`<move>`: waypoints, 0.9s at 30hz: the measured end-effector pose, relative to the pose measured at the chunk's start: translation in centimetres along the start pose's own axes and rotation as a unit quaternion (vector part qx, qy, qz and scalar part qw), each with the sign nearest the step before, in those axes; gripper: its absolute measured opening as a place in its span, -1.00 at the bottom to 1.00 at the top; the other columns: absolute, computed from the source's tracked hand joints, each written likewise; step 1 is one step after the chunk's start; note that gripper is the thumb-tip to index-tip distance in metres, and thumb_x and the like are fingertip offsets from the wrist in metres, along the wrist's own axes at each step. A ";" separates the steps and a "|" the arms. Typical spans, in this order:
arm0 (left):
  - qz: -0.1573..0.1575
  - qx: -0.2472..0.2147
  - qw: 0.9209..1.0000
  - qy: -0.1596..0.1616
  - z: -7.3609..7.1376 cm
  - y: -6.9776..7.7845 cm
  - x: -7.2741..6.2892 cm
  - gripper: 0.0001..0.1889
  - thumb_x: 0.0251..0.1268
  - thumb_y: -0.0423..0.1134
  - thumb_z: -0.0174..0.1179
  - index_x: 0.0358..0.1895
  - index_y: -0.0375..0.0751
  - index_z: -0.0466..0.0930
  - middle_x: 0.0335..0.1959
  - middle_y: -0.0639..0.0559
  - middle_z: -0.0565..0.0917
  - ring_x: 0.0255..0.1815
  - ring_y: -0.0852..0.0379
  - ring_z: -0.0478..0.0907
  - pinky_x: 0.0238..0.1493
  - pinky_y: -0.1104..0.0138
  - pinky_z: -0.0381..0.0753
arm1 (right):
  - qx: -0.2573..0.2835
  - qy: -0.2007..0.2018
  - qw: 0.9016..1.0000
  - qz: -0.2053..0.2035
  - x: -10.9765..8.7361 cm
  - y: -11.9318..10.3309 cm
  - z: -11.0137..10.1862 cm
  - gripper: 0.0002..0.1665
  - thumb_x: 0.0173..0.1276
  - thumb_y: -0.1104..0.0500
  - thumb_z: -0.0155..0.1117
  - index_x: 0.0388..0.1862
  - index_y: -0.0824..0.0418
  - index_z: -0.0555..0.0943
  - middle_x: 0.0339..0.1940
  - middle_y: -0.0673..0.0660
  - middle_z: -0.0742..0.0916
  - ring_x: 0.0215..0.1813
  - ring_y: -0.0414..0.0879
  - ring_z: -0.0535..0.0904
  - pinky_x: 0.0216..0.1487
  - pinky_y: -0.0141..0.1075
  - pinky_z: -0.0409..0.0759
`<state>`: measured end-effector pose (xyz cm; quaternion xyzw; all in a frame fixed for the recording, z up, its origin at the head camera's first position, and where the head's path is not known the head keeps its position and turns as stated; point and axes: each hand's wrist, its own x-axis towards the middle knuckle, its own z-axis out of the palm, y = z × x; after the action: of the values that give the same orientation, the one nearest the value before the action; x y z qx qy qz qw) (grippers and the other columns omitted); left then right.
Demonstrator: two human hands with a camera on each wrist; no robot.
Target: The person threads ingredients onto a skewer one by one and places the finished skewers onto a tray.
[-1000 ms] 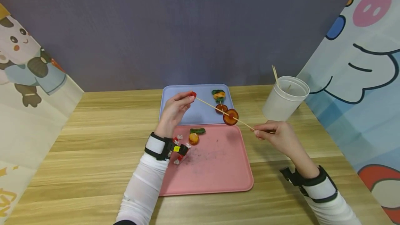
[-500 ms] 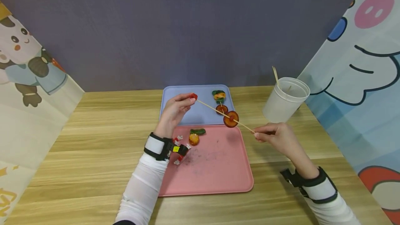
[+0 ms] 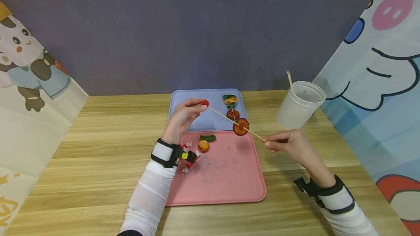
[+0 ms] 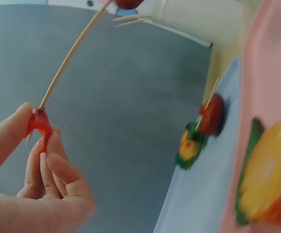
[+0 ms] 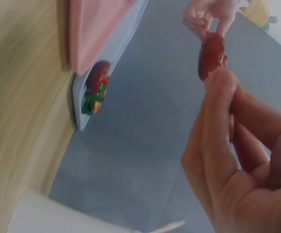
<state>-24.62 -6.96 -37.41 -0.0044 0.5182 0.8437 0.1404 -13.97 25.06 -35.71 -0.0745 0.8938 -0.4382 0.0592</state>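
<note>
A thin bamboo skewer [image 3: 223, 115] slants across between my two hands, above the trays. My left hand [image 3: 181, 120] pinches a small curved red piece [image 4: 42, 125] between thumb and fingers; the skewer runs through it and a bit of its tip pokes out below. Farther along the stick sits a round brown-orange slice [image 3: 241, 126] with a dark rim. My right hand [image 3: 293, 146] pinches the skewer's opposite end with thumb and fingertips. In the right wrist view those fingers hide most of the stick, and the slice [image 5: 211, 57] shows just past them.
On the blue tray [image 3: 210, 121] lies another skewer with a green-and-yellow piece [image 3: 229, 100] and a brown slice [image 3: 233, 114]. The pink tray [image 3: 226, 181] carries a green strip [image 3: 207, 138], a yellow round [image 3: 203, 146] and red-and-white pieces [image 3: 187, 167]. A white cup [image 3: 295, 110] holds skewers [image 3: 290, 79].
The red piece and my left fingertips have shifted slightly right. The slice sits slightly lower and left, and my right hand has dropped a little. Both hands keep their grip.
</note>
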 end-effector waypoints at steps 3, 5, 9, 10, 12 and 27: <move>-0.004 0.018 1.000 -0.018 0.5 -0.4 0.0 -0.87 0.17 -0.47 0.24 -0.40 -0.13 0.61 -0.36 0.06 0.62 -0.42 0.15 0.41 -0.37 0.40 0.40 | 0.008 -0.010 1.000 0.006 0.1 -0.2 0.3 -0.73 0.21 0.22 0.37 -0.15 0.36 0.71 -0.27 0.25 0.77 -0.41 -0.24 0.70 -0.35 -0.35 0.66; -0.008 0.022 0.999 -0.023 0.7 -0.7 0.0 -0.87 0.17 -0.45 0.26 -0.43 -0.14 0.59 -0.36 0.06 0.61 -0.44 0.15 0.41 -0.37 0.41 0.41 | 0.014 -0.013 1.000 0.008 0.2 -0.2 0.4 -0.74 0.21 0.24 0.36 -0.15 0.37 0.71 -0.28 0.26 0.77 -0.42 -0.24 0.69 -0.35 -0.32 0.67; -0.006 0.011 1.000 -0.018 0.9 -1.2 0.0 -0.88 0.17 -0.44 0.25 -0.43 -0.13 0.61 -0.33 0.05 0.62 -0.44 0.16 0.44 -0.39 0.42 0.43 | 0.016 -0.014 1.000 0.008 0.3 -0.1 0.4 -0.73 0.21 0.27 0.35 -0.15 0.41 0.69 -0.29 0.27 0.77 -0.42 -0.25 0.69 -0.33 -0.26 0.68; -0.007 0.009 1.000 -0.017 0.9 -1.3 0.0 -0.88 0.17 -0.44 0.26 -0.43 -0.13 0.62 -0.33 0.05 0.63 -0.44 0.16 0.45 -0.38 0.41 0.44 | 0.013 -0.015 1.000 0.009 0.3 -0.1 0.3 -0.73 0.21 0.26 0.35 -0.15 0.41 0.69 -0.30 0.27 0.77 -0.42 -0.25 0.69 -0.32 -0.25 0.68; -0.010 0.009 1.000 -0.017 0.9 -1.4 0.0 -0.88 0.18 -0.43 0.26 -0.42 -0.12 0.62 -0.32 0.05 0.64 -0.44 0.16 0.44 -0.37 0.40 0.42 | 0.008 -0.016 1.000 0.008 0.2 -0.1 0.3 -0.72 0.22 0.24 0.35 -0.14 0.40 0.69 -0.31 0.25 0.77 -0.41 -0.25 0.69 -0.33 -0.27 0.67; -0.032 0.008 0.999 -0.021 0.8 -1.4 0.0 -0.89 0.20 -0.44 0.24 -0.43 -0.16 0.61 -0.32 0.02 0.65 -0.42 0.21 0.54 -0.40 0.45 0.44 | 0.012 -0.002 1.000 0.008 -0.3 -0.2 0.5 -0.72 0.20 0.20 0.37 -0.16 0.35 0.71 -0.30 0.24 0.77 -0.42 -0.24 0.70 -0.37 -0.35 0.65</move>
<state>-24.21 -5.63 -38.24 -0.0023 0.5211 0.8346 0.1787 -13.59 24.62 -35.83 -0.0670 0.8890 -0.4482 0.0654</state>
